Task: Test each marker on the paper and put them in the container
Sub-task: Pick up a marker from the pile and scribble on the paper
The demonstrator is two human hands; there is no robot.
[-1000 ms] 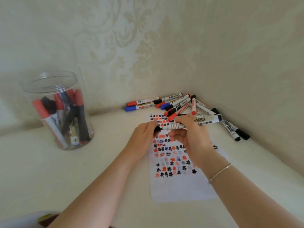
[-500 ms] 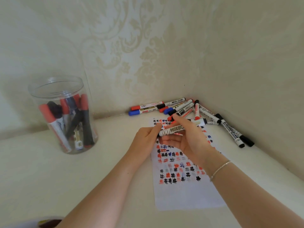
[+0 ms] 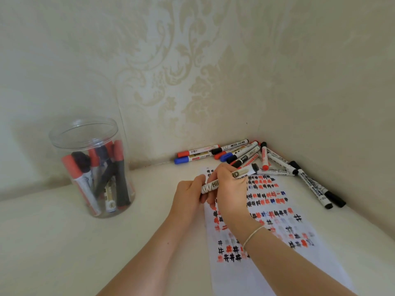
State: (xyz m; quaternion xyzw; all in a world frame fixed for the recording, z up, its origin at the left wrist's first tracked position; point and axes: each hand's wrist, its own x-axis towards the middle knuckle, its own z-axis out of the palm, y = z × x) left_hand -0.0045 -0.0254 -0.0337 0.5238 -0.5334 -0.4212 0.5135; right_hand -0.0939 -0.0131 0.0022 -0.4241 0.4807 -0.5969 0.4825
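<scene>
Both hands meet on one marker (image 3: 226,180) above the upper part of the paper (image 3: 275,210). The right hand (image 3: 229,195) has its fingers (image 3: 215,174) curled over the middle of the white barrel, while the left hand (image 3: 188,196) grips the nearer end, which it hides; whether a cap sits there cannot be told. The dark far end points toward the corner.

If this is the cap being pulled off, the likely slip is a sudden release: the hands could jerk apart and streak ink across the rows of hash marks under the fingers, or onto the skin. A loose cap could also roll away over the tabletop (image 3: 149,242).

Just beyond the fingers lies the heap of untested markers (image 3: 241,154) in the corner, red, blue and black caps crossing each other; two more black-capped markers (image 3: 316,186) lie to the right along the wall. A careless reach there would scatter them.

Well off to the left of the fingers stands the clear container (image 3: 92,167), open-topped and already crowded with upright markers, so another one may catch on those inside. Nothing stands between hands and container.
</scene>
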